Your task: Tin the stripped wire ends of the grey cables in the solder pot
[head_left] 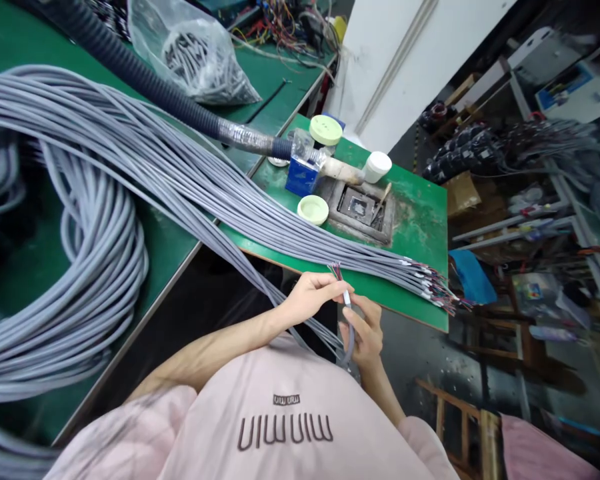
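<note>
Close to my body, a grey cable (351,337) is held up between both hands. Its end has a white sleeve (347,298) and a small fan of thin coloured wires (335,269). My left hand (313,293) pinches the cable near those wires, thumb and fingers together. Just below, my right hand (364,330) grips the grey jacket under the white sleeve. Beyond my hands, a thick bundle of grey cables (260,213) runs across the green board, its stripped wire ends (437,290) lying at the right edge. A few more grey cables (273,290) hang below the board's edge.
A solder pot (357,205) is set in the green board (420,213), near a blue box (301,175) on a black hose (145,77). Pale lids (313,210) and a white cup (377,167) stand around it. Coiled cables (105,267) cover the left table.
</note>
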Available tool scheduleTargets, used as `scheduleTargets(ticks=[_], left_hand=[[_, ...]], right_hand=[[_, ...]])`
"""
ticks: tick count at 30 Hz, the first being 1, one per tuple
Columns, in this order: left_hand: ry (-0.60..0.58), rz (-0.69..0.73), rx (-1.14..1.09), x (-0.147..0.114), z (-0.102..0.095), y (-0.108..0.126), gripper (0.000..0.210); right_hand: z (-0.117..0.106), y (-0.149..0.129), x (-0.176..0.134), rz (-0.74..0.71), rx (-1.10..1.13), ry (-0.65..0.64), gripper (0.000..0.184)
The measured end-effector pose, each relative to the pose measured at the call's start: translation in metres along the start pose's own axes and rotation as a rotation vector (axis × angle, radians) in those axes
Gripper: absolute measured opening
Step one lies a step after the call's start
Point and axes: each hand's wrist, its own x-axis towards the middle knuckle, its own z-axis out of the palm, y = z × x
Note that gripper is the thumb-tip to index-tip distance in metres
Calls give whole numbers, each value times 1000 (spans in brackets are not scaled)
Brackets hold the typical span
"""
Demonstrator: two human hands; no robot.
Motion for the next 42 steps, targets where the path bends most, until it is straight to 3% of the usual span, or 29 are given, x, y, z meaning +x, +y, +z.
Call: scheduleTargets(ticks=[5, 7, 10, 13, 15, 18, 21, 23, 25, 28, 32, 34, 36, 38, 42], left_hand=[[-66, -9, 100, 1, -7, -5, 36], [-90, 16, 240, 2, -13, -8, 36], [-69, 233, 628, 3, -29, -9, 28], [12, 449, 1054, 6, -46, -7, 24], [58, 472, 1284, 10, -53, -5, 25], [66, 434, 1518, 17, -55, -7, 27], [61, 395, 1637, 25, -50, -12, 23], [40, 375, 1646, 28, -47, -14, 18], [0, 377, 1583, 28, -46, -12, 18], [-59, 419, 1408, 21, -48, -3, 19], [-97, 400, 1238, 7, -53, 7, 17], [-114, 336, 1180, 1, -55, 9, 16], [-113, 283, 1090, -3, -55, 10, 15], [-83, 268, 927, -5, -53, 11, 15], [-45, 243, 554, -7, -42, 16, 24]], right_hand=[[-2, 3, 0, 18, -26, 10, 41], [-10, 8, -9, 53, -83, 41, 43], [-30, 21, -35, 146, -223, 25, 38], [-54, 32, -67, 342, -343, -159, 28], [-64, 34, -80, 532, -363, -247, 29], [-64, 27, -78, 798, -189, -277, 33], [-42, 15, -55, 976, 225, -375, 30], [-20, 10, -39, 1015, 497, -431, 28], [2, 9, -27, 1059, 722, -405, 33], [15, 19, -10, 1073, 897, -120, 40], [-12, 33, 17, 902, 691, 356, 36], [-31, 32, 28, 796, 546, 525, 34], [-42, 24, 34, 715, 452, 597, 31], [-41, 12, 36, 701, 448, 478, 27], [-18, -12, 37, 744, 478, -73, 26]])
